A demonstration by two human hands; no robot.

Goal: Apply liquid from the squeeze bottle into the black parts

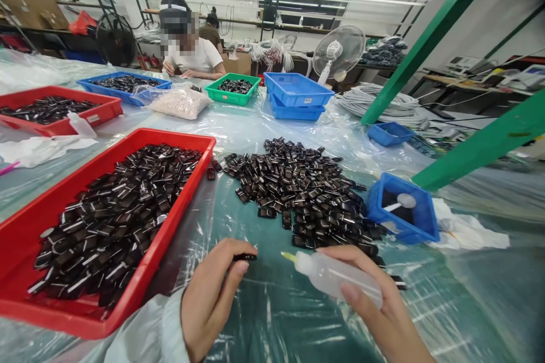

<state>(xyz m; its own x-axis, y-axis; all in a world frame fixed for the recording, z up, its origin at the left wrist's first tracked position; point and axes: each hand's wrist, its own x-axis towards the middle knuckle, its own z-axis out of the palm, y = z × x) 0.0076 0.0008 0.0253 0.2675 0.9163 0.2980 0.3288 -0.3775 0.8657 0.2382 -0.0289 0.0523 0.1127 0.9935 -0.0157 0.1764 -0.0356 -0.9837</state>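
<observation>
Down at the near edge of the plastic-covered table [272, 125], the left hand [210, 295] pinches a small black part [246, 257] in its fingertips, just right of the big red tray [25, 227] full of the same parts. The right hand [378, 306] is wrapped around a squeeze bottle [332, 275], its yellow tip aimed at that part, with the loose pile of black parts [302, 187] and a blue bin [402, 210] right behind

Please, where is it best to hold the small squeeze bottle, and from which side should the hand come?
Probably around the soft round body of the squeeze bottle, from its right rear end, as the right hand does now. The bottle lies nearly level with its yellow tip pointing left, so this keeps the tip free.
</observation>
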